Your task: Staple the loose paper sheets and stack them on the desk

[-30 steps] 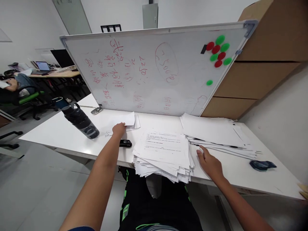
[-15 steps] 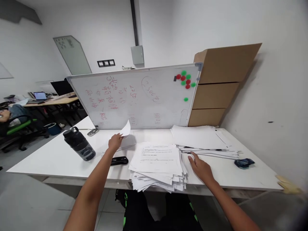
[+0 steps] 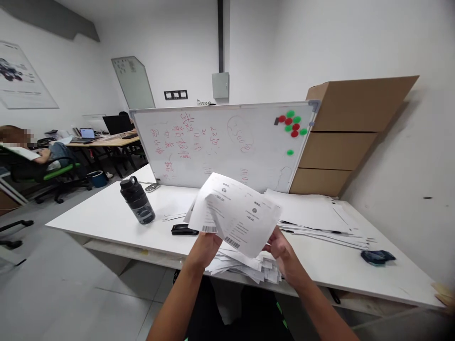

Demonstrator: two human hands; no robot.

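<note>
Printed sheets of paper [image 3: 245, 213] with barcodes and short lines of text are held up in front of me, tilted and overlapping. My left hand [image 3: 207, 248] is closed on their lower left edge. At the lower right edge, my right hand [image 3: 280, 248] pinches the paper between thumb and fingers. Below them lies a thick, uneven stack of papers [image 3: 245, 270], its top mostly hidden by the held sheets. A black stapler [image 3: 184, 230] rests on the table just left of my left hand.
A dark water bottle [image 3: 138, 201] stands on the white table [image 3: 106, 218] at left. Behind leans a whiteboard [image 3: 185, 161] with red writing and magnets. Cardboard boxes [image 3: 341, 142], more papers [image 3: 309, 213] and a dark blue bundle [image 3: 377, 257] are at right. A seated person [image 3: 42, 156] is far left.
My left hand has come from the left side of the table to the middle with paper. My right hand has risen from beside the stack and now grips the sheets too. The view has turned left.
</note>
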